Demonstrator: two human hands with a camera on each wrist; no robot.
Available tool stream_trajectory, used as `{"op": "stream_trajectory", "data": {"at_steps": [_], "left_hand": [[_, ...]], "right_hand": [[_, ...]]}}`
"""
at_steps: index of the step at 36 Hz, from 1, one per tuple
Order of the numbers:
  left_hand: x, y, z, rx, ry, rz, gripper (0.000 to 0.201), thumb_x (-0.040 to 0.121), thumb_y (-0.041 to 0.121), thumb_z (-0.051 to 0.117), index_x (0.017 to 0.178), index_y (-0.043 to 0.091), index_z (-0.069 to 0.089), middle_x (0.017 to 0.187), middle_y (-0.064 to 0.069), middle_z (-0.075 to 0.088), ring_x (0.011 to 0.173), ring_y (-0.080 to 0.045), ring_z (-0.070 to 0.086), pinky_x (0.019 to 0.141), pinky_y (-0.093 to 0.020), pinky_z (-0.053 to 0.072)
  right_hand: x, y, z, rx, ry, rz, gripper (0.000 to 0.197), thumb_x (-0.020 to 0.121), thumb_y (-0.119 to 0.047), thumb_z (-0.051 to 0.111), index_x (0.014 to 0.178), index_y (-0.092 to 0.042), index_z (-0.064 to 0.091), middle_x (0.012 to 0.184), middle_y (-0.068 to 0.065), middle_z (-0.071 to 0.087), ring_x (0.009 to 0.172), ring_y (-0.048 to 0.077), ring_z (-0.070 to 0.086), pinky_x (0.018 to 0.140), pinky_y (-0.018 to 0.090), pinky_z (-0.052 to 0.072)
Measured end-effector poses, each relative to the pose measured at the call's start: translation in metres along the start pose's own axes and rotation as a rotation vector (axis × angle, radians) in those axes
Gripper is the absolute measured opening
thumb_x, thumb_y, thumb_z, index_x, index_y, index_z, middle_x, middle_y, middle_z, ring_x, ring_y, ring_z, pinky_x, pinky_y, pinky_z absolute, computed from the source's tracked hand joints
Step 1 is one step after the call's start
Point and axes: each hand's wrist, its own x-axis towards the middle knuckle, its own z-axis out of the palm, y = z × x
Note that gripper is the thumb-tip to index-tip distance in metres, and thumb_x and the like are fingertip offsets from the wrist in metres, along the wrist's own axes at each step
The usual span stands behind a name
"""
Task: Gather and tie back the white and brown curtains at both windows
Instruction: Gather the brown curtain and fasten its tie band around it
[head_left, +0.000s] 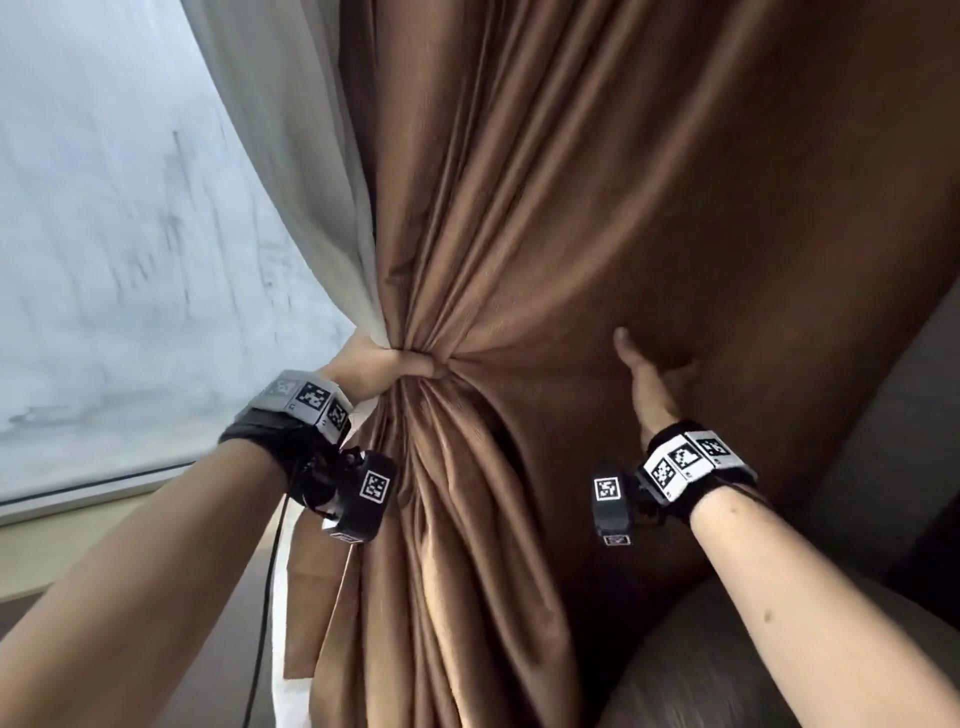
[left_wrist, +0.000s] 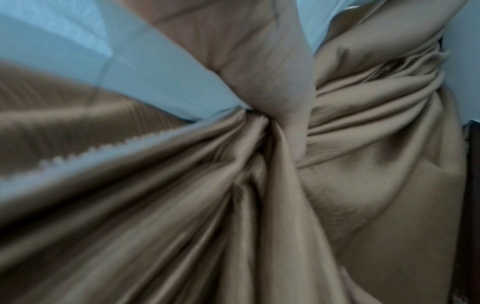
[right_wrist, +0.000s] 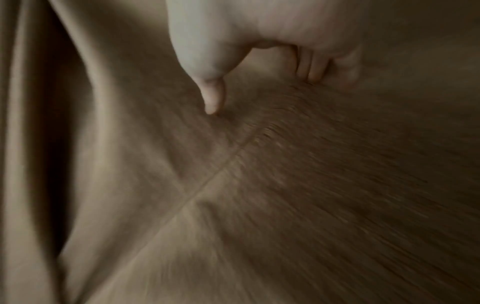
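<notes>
The brown curtain (head_left: 545, 208) fills the middle and right of the head view, and the white curtain (head_left: 291, 171) hangs along its left edge. My left hand (head_left: 395, 369) grips both layers, bunched into a tight waist with folds fanning out above and below. In the left wrist view the brown folds (left_wrist: 233, 185) and the white fabric (left_wrist: 155, 78) converge at my palm (left_wrist: 272, 86). To the right, my right hand (head_left: 652, 382) lies against the loose brown cloth, thumb spread, fingers sunk in a fold. In the right wrist view its thumb (right_wrist: 213, 98) and bent fingers (right_wrist: 311, 70) touch the fabric.
The window pane (head_left: 130, 234) and its sill (head_left: 67, 501) are on the left. A flat brown strip (head_left: 304, 613) hangs below my left wrist, beside a black cable (head_left: 267, 597). A grey upholstered surface (head_left: 727, 675) sits low right, and a wall (head_left: 883, 441) lies behind the curtain.
</notes>
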Motion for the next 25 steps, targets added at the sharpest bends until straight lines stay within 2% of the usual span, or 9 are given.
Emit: {"op": "stream_trajectory", "data": {"at_steps": [2,5,8,10,12,16,19,22,25], "left_hand": [[-0.003,0.002,-0.004,-0.001,-0.044,-0.002,0.07,0.053,0.005,0.086,0.116,0.017,0.058,0.1,0.008,0.064,0.088,0.003,0.057,0.067,-0.003,0.044],[-0.005,0.002,-0.007,0.0,-0.069,-0.012,0.076,0.045,0.015,0.08,0.118,0.017,0.06,0.111,0.003,0.066,0.097,-0.004,0.06,0.076,-0.012,0.045],[-0.005,0.002,-0.004,0.003,-0.086,-0.018,0.06,0.045,0.014,0.079,0.103,0.021,0.065,0.108,0.0,0.069,0.094,-0.005,0.063,0.074,-0.011,0.049],[-0.004,0.002,0.0,0.004,-0.1,-0.022,0.049,0.046,0.012,0.078,0.091,0.026,0.065,0.098,0.004,0.069,0.085,0.002,0.063,0.069,-0.007,0.049],[-0.001,0.001,0.003,0.001,-0.109,-0.023,0.047,0.048,0.01,0.08,0.088,0.028,0.064,0.095,0.008,0.068,0.084,0.002,0.062,0.066,-0.005,0.048],[0.007,-0.004,0.007,-0.002,-0.088,-0.014,0.051,0.055,0.003,0.086,0.093,0.028,0.063,0.096,0.01,0.066,0.085,0.003,0.06,0.062,-0.002,0.046],[0.012,-0.008,0.01,0.003,-0.063,0.006,0.051,0.067,-0.008,0.08,0.105,0.02,0.061,0.095,0.01,0.065,0.084,0.003,0.058,0.061,0.0,0.044],[0.015,-0.009,0.014,-0.006,-0.039,0.024,0.05,0.069,-0.012,0.077,0.107,0.016,0.06,0.092,0.009,0.064,0.081,0.003,0.058,0.059,-0.001,0.044],[0.014,-0.009,0.015,-0.02,-0.013,0.036,0.051,0.067,-0.013,0.077,0.108,0.013,0.062,0.096,0.002,0.066,0.082,0.0,0.06,0.062,-0.003,0.047]], "right_hand": [[0.025,0.012,0.005,0.003,-0.071,0.015,0.134,0.044,-0.081,0.075,0.151,-0.019,0.024,0.148,-0.003,0.04,0.133,0.018,0.042,0.115,0.039,0.03],[0.026,0.012,0.011,-0.026,-0.362,0.04,0.112,0.051,-0.088,0.064,0.14,-0.022,0.05,0.134,-0.006,0.057,0.124,0.016,0.054,0.109,0.039,0.041],[-0.002,-0.005,0.017,0.146,-0.616,0.106,0.067,0.075,-0.064,0.069,0.125,-0.02,0.064,0.121,0.004,0.069,0.116,0.023,0.063,0.098,0.04,0.05],[-0.014,-0.007,0.019,0.249,-0.702,0.182,0.04,0.086,-0.051,0.064,0.105,-0.016,0.072,0.101,0.005,0.076,0.096,0.021,0.072,0.085,0.035,0.054],[-0.022,-0.008,0.018,0.286,-0.713,0.207,0.028,0.093,-0.037,0.057,0.083,-0.015,0.071,0.077,0.001,0.076,0.073,0.017,0.071,0.069,0.028,0.052],[-0.037,-0.01,0.013,0.25,-0.764,0.188,0.053,0.095,-0.027,0.048,0.05,-0.015,0.071,0.058,-0.002,0.07,0.054,0.01,0.065,0.05,0.017,0.049],[-0.046,-0.014,0.013,0.279,-0.761,0.167,0.041,0.097,-0.017,0.047,0.061,-0.014,0.067,0.054,-0.004,0.068,0.049,0.005,0.064,0.047,0.013,0.047],[-0.053,-0.02,0.02,0.255,-0.719,-0.02,0.019,0.091,0.0,0.056,0.08,-0.013,0.064,0.061,-0.007,0.07,0.056,0.003,0.065,0.056,0.016,0.051],[-0.05,-0.019,0.032,0.12,-0.483,-0.177,0.019,0.083,-0.009,0.07,0.067,-0.017,0.063,0.064,-0.006,0.063,0.066,0.01,0.057,0.063,0.021,0.048]]}}
